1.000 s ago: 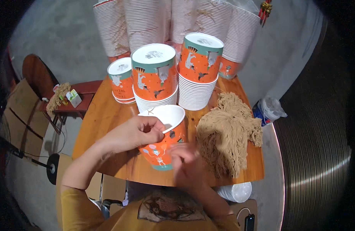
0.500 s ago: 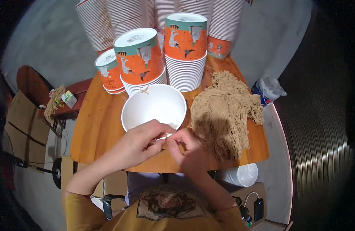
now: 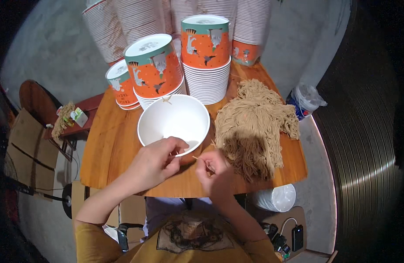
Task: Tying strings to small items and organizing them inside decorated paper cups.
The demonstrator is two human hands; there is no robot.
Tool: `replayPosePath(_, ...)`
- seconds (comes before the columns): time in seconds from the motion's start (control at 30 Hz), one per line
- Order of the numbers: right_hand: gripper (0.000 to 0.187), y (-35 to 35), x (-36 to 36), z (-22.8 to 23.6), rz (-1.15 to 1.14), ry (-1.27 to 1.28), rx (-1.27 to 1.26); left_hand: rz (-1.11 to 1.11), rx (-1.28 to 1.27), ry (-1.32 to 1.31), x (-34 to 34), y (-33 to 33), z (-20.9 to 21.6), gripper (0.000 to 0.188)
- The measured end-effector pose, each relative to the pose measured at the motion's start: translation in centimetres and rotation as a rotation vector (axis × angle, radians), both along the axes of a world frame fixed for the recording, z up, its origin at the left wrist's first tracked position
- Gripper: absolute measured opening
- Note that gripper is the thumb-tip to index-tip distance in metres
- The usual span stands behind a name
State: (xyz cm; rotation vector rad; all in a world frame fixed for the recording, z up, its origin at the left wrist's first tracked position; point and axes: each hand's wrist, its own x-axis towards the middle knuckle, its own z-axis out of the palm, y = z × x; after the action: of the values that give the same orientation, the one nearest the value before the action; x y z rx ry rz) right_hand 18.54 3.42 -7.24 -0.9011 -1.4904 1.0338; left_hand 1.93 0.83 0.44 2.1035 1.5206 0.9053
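A paper bucket [image 3: 175, 116], white inside with an orange outer wall, is tipped with its mouth up toward me on the wooden table. A bit of tan cord [image 3: 167, 100] shows at its far rim. At the near rim my left hand [image 3: 154, 163] is closed, fingers inside the bucket and thumb outside. My right hand [image 3: 216, 168] pinches a short tan cord end [image 3: 195, 158], just right of the rim and apart from the left hand. Beside the right hand lies a big heap of tan cords [image 3: 254, 118], partly shaded.
Upside-down stacks of orange and green printed buckets [image 3: 205, 46] stand behind the open bucket, with more wrapped stacks [image 3: 140, 19] at the back. The wooden table [image 3: 110, 149] has a rounded edge near me. A lidded pail [image 3: 305, 103] stands off its right side.
My right hand has drawn away from my left, to the right, with the cord end in its pinch. The left hand stays at the bucket's rim.
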Motion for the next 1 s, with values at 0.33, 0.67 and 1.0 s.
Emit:
replayPosePath(0.33, 0.017, 0.1, -1.3, 0.9, -0.212, -0.227, 0.406, -0.088, 0.058, 0.046, -0.1, 0.6, 0.4, 0.028)
replayPosePath(0.67, 0.016, 0.3, -1.4, 0.3, -0.262, -0.299, 0.466, -0.084, 0.071, 0.056, 0.4, 0.7, 0.2, 0.028)
replayPosePath(1.0, 0.017, 0.6, -1.7, 0.7, -0.289, -0.352, 0.512, -0.189, -0.138, 0.069, -1.0, 2.5, 1.4, 0.025)
